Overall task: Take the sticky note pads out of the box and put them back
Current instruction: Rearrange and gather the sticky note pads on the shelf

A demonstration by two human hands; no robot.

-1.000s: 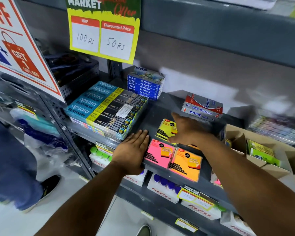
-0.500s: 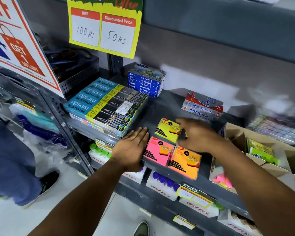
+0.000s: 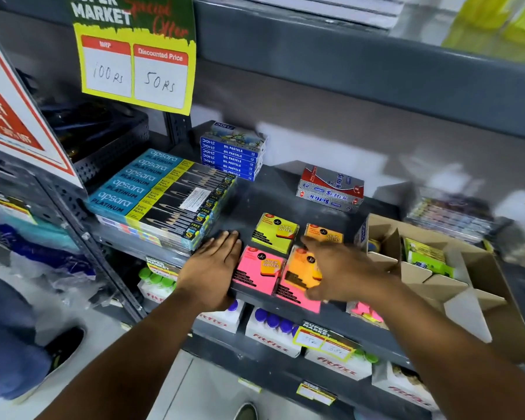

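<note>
One orange pad (image 3: 302,269) under right grip (image 3: 340,272).

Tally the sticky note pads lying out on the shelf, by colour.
Yellow pad: 1
Orange pads: 2
Pink pads: 2, plus an unclear pink patch by the box
Total: 5 clear

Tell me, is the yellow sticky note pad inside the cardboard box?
No, the yellow sticky note pad lies on the grey shelf, to the left of the cardboard box.
</note>
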